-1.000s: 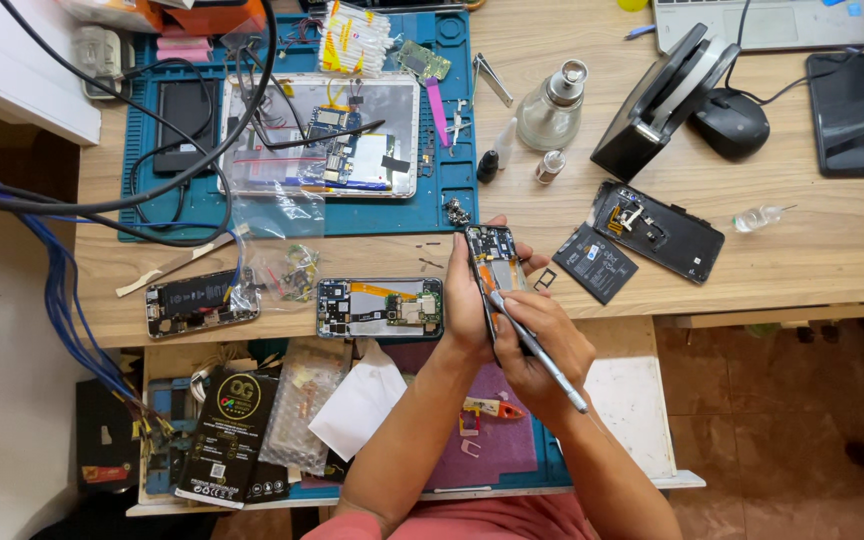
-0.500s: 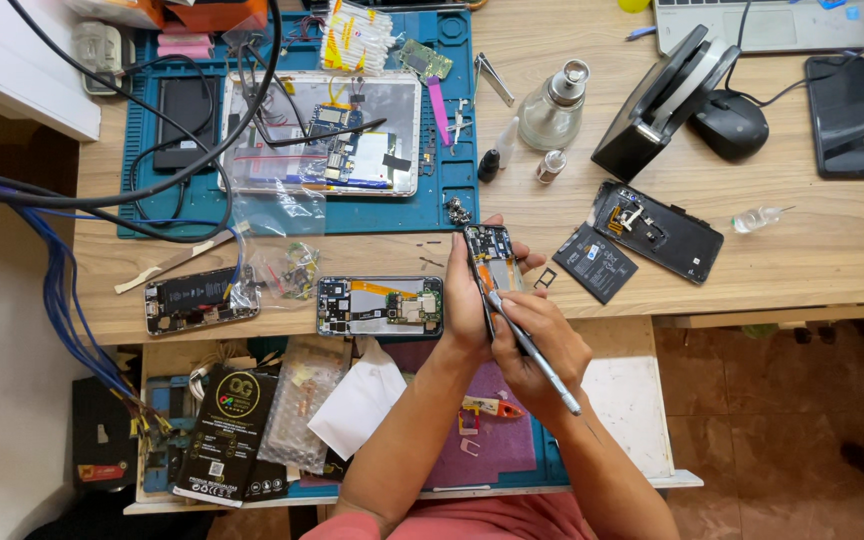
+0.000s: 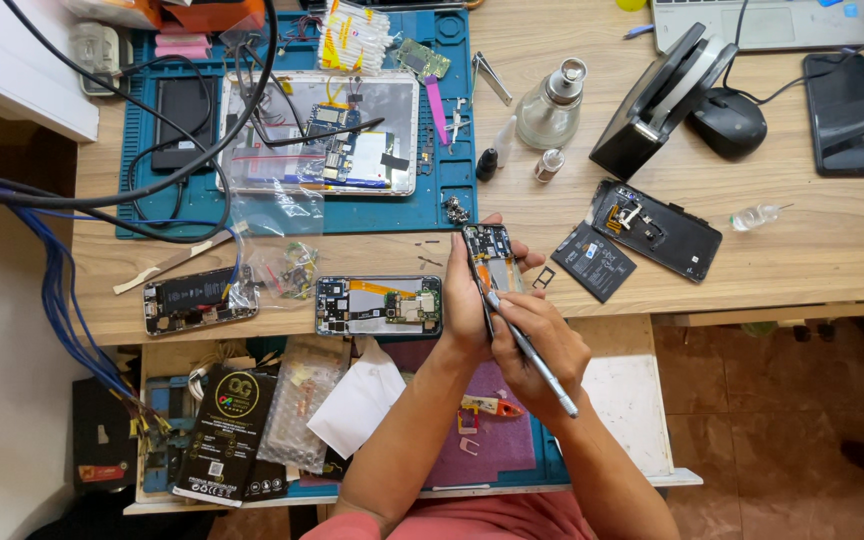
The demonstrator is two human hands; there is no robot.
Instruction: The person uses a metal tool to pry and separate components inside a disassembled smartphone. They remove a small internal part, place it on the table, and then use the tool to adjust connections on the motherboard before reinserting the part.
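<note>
Head view: cluttered wooden table, blue mat, tiled floor.

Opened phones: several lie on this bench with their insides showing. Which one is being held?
The opened phone at the desk's front edge: the left hand grips it and the right hand works a metal tool into it. The others lie untouched.

matt wood desk, glossy metal tool, rubbery blue mat
</note>
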